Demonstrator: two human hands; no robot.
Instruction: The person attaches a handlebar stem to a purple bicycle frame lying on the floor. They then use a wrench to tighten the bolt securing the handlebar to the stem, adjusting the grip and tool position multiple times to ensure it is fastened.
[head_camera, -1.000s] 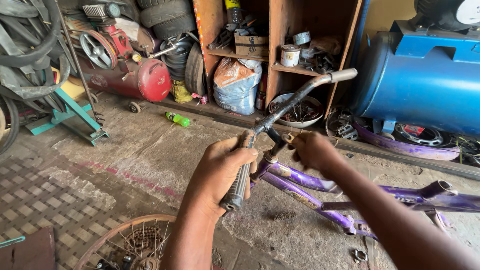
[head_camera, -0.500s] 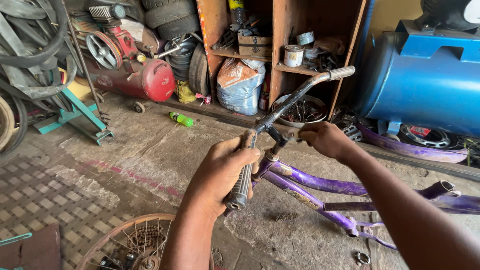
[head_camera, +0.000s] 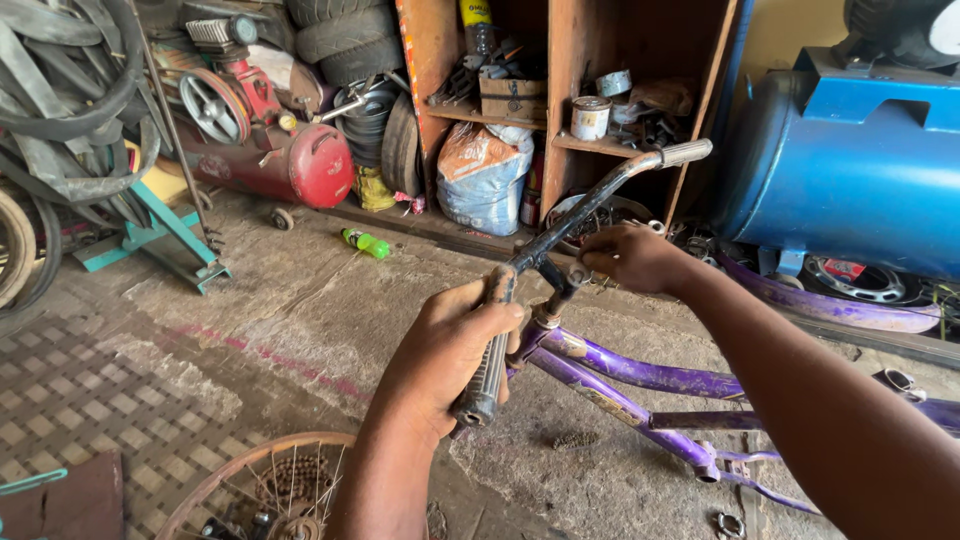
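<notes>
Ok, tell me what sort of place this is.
Most likely a bicycle repair workshop. A purple bike frame lies on the concrete floor, old tyres are stacked by wooden shelves crowded with tins and parts, and a red air compressor stands at the back.

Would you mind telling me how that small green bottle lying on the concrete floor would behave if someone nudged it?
The green bottle lies on its side, so a nudge would probably roll it. It looks like thin plastic, likely light and easy to dent. The floor is rough and cracked, so it would probably stop soon.
</notes>
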